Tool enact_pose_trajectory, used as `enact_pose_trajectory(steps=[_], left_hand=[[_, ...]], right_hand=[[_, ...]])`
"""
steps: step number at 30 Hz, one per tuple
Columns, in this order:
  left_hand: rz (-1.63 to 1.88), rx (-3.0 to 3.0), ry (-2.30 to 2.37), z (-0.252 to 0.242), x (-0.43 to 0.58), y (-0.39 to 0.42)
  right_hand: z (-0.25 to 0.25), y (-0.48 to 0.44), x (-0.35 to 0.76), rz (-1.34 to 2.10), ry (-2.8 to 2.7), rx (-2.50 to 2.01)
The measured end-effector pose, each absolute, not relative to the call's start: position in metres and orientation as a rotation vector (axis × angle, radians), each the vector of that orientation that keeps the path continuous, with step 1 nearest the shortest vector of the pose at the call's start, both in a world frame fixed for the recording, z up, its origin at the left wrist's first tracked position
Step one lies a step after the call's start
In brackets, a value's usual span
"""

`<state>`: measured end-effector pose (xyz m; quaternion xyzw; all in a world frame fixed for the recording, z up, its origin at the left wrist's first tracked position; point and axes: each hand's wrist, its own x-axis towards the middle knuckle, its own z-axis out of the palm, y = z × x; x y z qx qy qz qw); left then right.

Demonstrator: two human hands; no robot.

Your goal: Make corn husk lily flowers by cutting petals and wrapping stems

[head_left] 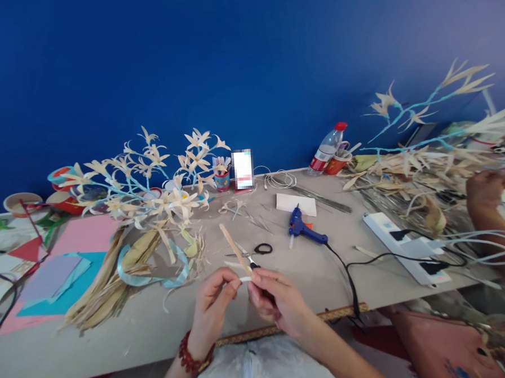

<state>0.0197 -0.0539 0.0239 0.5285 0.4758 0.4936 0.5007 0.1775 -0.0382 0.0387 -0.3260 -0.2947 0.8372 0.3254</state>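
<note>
Near the table's front edge, my left hand (215,299) is closed, pinching one end of a short pale strip (244,279). The strip runs across to my right hand (279,297), whose fingers are closed around the lower end of a thin, flat tan stick (233,243). That stick points up and away to the left. Just beyond my hands lies a pair of scissors (263,249) with black handles, partly hidden behind the stick and my fingers. To the left are dried corn husks (100,281) and a loop of light-blue ribbon (123,269).
A blue glue gun (301,227) and a white power strip (402,249) with cables lie to the right. Pale husk flowers (153,157) on blue stems stand at the back left. A tilted bottle (327,148) rests near the wall. Another person's hand (485,193) is at far right.
</note>
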Motion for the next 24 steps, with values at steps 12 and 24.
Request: enact_pose_trajectory(steps=[12, 24], left_hand=[[1.201, 1.505, 1.235, 0.031, 0.015, -0.054], [1.271, 1.436, 1.128, 0.025, 0.017, -0.056]], right_hand=[[0.047, -0.04, 0.177, 1.303, -1.773, -1.05], [0.036, -0.038, 0.177, 2.15, -0.948, -0.822]])
